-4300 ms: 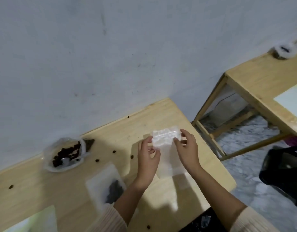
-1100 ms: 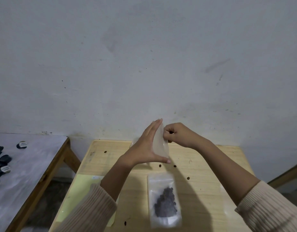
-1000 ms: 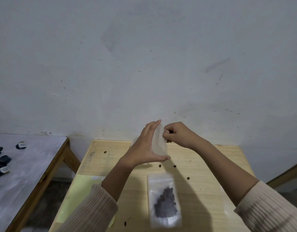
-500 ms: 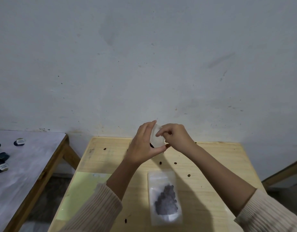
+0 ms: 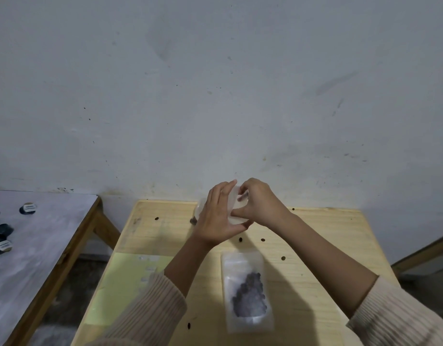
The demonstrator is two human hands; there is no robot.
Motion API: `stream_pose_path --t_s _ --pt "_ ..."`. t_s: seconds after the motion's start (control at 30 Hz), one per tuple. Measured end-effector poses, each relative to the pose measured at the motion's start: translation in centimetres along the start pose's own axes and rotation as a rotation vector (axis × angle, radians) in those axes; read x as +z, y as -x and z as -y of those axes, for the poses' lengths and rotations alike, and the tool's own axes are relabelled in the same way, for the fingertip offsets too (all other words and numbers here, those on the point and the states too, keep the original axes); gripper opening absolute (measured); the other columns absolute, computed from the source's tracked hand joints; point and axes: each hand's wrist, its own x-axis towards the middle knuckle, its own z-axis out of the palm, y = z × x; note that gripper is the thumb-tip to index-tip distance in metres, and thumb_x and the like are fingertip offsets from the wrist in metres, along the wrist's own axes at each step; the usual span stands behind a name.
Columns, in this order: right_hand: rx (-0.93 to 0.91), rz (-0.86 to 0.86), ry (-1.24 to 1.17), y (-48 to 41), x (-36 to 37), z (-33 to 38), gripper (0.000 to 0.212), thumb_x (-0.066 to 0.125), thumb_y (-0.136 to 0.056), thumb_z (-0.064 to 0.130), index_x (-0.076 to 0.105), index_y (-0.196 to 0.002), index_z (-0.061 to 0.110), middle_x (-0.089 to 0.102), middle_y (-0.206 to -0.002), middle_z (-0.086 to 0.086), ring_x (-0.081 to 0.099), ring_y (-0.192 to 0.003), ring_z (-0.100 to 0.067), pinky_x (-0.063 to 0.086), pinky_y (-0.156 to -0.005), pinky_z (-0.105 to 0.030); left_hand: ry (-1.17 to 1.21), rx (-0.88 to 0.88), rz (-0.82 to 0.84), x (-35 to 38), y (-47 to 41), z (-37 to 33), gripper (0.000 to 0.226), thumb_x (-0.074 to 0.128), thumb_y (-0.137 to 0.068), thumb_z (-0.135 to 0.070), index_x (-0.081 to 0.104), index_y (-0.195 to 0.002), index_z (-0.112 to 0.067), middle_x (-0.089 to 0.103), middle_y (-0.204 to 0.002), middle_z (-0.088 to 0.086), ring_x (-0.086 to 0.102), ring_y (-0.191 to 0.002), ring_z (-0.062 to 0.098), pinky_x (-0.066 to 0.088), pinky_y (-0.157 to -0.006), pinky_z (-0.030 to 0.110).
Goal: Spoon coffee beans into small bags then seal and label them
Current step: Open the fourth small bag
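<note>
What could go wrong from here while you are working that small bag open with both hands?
The empty bag is pinched between the left hand and right hand; a slipping grip could drop it among the loose beans. The filled bag lies right under both forearms, so a lowered arm might shove it. Whether that bag is sealed is unclear.

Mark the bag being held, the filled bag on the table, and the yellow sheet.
held bag (image 5: 236, 217): head view, lower edge showing between both hands.
filled bag (image 5: 248, 293): head view, on the bean pile.
yellow sheet (image 5: 125, 283): head view, bare middle.
</note>
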Motion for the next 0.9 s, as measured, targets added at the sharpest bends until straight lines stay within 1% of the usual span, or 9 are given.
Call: stream_pose_path --t_s 0.13,0.2,0.27,0.4,0.47,0.57,0.73,0.83,0.9 --pt "0.007 0.041 -0.057 0.1 0.0 0.0 0.026 0.07 -0.08 0.024 0.068 -0.103 0.013 0.06 -0.108 -0.007 0.055 -0.099 -0.016 0.047 -0.078 -0.027 0.011 0.0 -0.09 0.1 0.3 0.3 0.089 0.068 -0.064 -0.048 0.031 -0.138 -0.016 0.039 -0.127 -0.004 0.037 -0.12 0.012 0.04 -0.1 0.031" --pt "0.039 0.075 -0.098 0.2 0.0 0.1 0.017 0.059 -0.088 0.018 0.072 -0.098 0.011 0.067 -0.106 -0.009 0.059 -0.093 -0.017 0.047 -0.068 -0.02 -0.014 0.029 -0.114 0.1 0.4 0.4 0.087 0.067 -0.064 -0.045 0.03 -0.137 -0.016 0.043 -0.126 0.004 0.038 -0.118 0.014 0.037 -0.1 0.027" --pt "0.053 0.081 -0.066 0.2 0.2 0.2 0.02 0.061 -0.087 0.019 0.07 -0.1 0.007 0.069 -0.102 -0.01 0.06 -0.09 -0.018 0.045 -0.063 -0.017 -0.044 0.047 -0.137 0.2 0.5 0.4 0.084 0.067 -0.064 -0.042 0.032 -0.136 -0.015 0.047 -0.123 0.009 0.04 -0.114 0.016 0.037 -0.097 0.026" --pt "0.06 0.094 0.031 0.5 0.9 0.6 0.047 0.075 -0.073 0.028 0.062 -0.109 0.001 0.064 -0.105 -0.01 0.057 -0.1 -0.02 0.049 -0.083 -0.031 -0.069 0.099 -0.179 0.4 1.0 1.1 0.074 0.072 -0.066 -0.027 0.04 -0.131 -0.011 0.052 -0.113 0.012 0.049 -0.105 0.021 0.045 -0.089 0.032" --pt "0.062 0.096 0.045 0.5 1.4 0.5 0.05 0.076 -0.069 0.028 0.061 -0.109 0.003 0.059 -0.103 -0.007 0.054 -0.095 -0.018 0.047 -0.072 -0.029 -0.094 0.134 -0.208 0.5 1.5 1.9 0.067 0.075 -0.066 -0.022 0.045 -0.125 -0.011 0.055 -0.108 0.014 0.053 -0.1 0.024 0.048 -0.085 0.036" --pt "0.05 0.122 0.056 0.2 2.3 0.5 0.051 0.077 -0.064 0.028 0.06 -0.107 0.007 0.053 -0.099 -0.003 0.049 -0.085 -0.014 0.038 -0.056 -0.022 -0.123 0.142 -0.238 0.3 2.4 2.7 0.058 0.07 -0.066 -0.021 0.048 -0.119 -0.011 0.059 -0.102 0.014 0.056 -0.093 0.025 0.049 -0.077 0.039" --pt "-0.063 0.161 -0.072 -0.6 3.9 0.4 0.034 0.071 -0.077 0.03 0.064 -0.108 0.017 0.059 -0.096 0.0 0.053 -0.086 -0.014 0.039 -0.065 -0.015 -0.211 0.042 -0.166 -1.1 3.2 4.5 0.071 0.074 -0.062 -0.035 0.043 -0.122 -0.013 0.061 -0.108 0.009 0.052 -0.098 0.019 0.048 -0.081 0.033" --pt "0.004 0.028 -0.424 -1.2 4.9 -0.1 0.014 0.063 -0.087 0.014 0.071 -0.098 0.016 0.068 -0.094 0.005 0.063 -0.088 -0.008 0.046 -0.077 -0.013 -0.155 -0.055 -0.128 -2.9 3.6 6.2 0.077 0.069 -0.062 -0.043 0.04 -0.127 -0.012 0.059 -0.108 0.009 0.046 -0.098 0.016 0.046 -0.081 0.033" --pt "0.058 -0.135 -0.441 -1.6 5.9 -1.5 0.014 0.06 -0.088 0.007 0.07 -0.095 0.012 0.067 -0.094 0.002 0.063 -0.089 -0.011 0.046 -0.077 -0.013 -0.109 -0.106 -0.117 -4.0 4.1 7.7 0.081 0.068 -0.063 -0.047 0.038 -0.131 -0.015 0.053 -0.113 0.005 0.044 -0.102 0.015 0.039 -0.089 0.029"
